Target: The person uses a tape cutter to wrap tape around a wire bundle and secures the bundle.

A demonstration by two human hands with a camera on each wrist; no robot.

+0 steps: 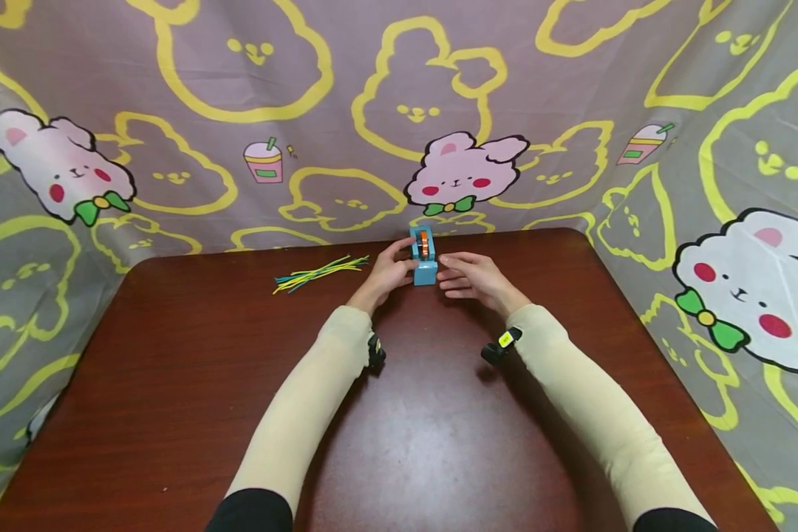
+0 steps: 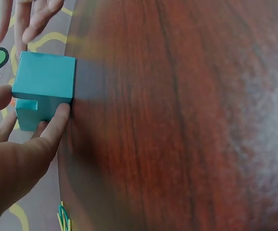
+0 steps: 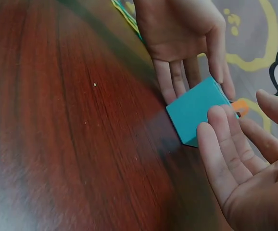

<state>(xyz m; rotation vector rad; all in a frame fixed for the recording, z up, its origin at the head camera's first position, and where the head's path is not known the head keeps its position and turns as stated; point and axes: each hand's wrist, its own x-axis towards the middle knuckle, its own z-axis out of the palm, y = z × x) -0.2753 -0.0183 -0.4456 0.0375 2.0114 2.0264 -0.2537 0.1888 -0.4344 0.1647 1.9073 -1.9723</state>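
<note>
A blue tape dispenser with an orange roll in it stands near the table's back edge. My left hand holds it from the left, thumb near its front and forefinger farther back. In the left wrist view, those fingertips meet the side of the teal dispenser. On the other side is my right hand, its fingers loosely extended toward the dispenser. The right wrist view shows my right hand with fingertips overlapping the dispenser, while my left hand lies along the far side.
A loose bundle of thin yellow and teal strands lies left of the dispenser. Behind the brown table hangs a grey cloth printed with cartoon rabbits, which also runs along both sides.
</note>
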